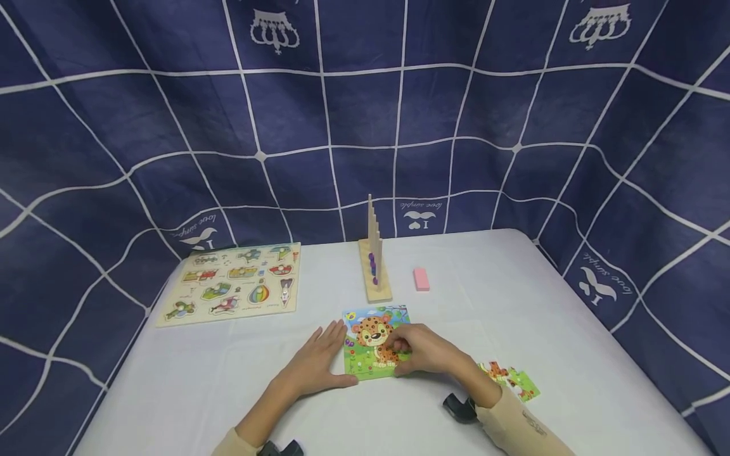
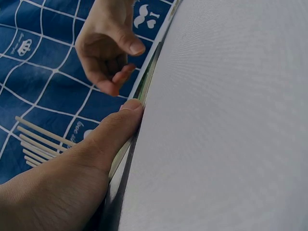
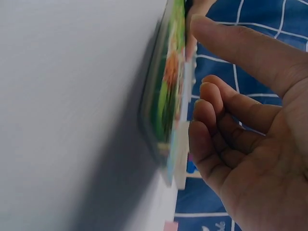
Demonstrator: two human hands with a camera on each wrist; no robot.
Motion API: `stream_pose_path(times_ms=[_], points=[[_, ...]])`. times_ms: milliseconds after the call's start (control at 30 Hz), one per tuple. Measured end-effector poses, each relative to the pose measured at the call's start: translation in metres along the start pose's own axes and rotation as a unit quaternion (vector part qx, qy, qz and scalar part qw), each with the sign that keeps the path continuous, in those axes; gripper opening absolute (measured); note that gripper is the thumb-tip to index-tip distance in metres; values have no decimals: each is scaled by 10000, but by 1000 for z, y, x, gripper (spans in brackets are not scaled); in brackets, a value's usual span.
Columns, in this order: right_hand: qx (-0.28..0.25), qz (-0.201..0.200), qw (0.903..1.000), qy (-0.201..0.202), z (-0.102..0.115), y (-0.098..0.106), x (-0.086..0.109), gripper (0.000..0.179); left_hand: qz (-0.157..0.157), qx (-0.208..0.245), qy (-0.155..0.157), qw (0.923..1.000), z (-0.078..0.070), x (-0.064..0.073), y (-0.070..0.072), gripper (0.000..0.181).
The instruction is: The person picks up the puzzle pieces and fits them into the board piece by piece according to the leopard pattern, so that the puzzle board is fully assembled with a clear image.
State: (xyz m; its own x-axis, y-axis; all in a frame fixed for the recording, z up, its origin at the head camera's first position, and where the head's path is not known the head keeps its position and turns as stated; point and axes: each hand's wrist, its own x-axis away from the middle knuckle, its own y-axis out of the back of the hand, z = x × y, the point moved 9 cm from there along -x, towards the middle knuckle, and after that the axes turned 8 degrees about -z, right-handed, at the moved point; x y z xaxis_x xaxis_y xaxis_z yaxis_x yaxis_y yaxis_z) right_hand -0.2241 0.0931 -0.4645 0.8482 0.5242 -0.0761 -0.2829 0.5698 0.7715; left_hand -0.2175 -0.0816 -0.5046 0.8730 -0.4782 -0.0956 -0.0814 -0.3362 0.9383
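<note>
A square leopard jigsaw puzzle (image 1: 359,364) lies on the white table. My left hand (image 1: 316,362) rests along its left side with fingers extended, and the thumb touches the near edge, as the left wrist view also shows. Over the right part of the puzzle is my right hand (image 1: 426,348). Its fingers are loosely bent and the thumb (image 3: 240,43) stands apart from them. Nothing shows between them in the right wrist view. Several loose jigsaw pieces (image 1: 521,384) lie right of the puzzle, partly hidden by the right forearm.
Behind the puzzle stands a wooden peg rack (image 1: 377,292) with upright rods and a few small purple and blue beads. A pink block (image 1: 421,280) lies to its right. At the back left is a wooden vehicle puzzle board (image 1: 228,304). A blue checked curtain (image 1: 365,107) hangs behind the table.
</note>
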Motion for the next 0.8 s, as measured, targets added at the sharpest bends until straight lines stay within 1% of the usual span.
stream_pose_path(times_ms=[300,533,800], points=[[130,-184,9997,-133,-19,19,27,48,21,-71,13,10000,2,-1,-2,113],[105,-297,9973,-667,-43,37,49,50,63,-47,59,10000,2,-2,-4,113],[125,-614,9947,-812,-64,62,76,50,54,-16,96,9999,2,-2,-3,114]])
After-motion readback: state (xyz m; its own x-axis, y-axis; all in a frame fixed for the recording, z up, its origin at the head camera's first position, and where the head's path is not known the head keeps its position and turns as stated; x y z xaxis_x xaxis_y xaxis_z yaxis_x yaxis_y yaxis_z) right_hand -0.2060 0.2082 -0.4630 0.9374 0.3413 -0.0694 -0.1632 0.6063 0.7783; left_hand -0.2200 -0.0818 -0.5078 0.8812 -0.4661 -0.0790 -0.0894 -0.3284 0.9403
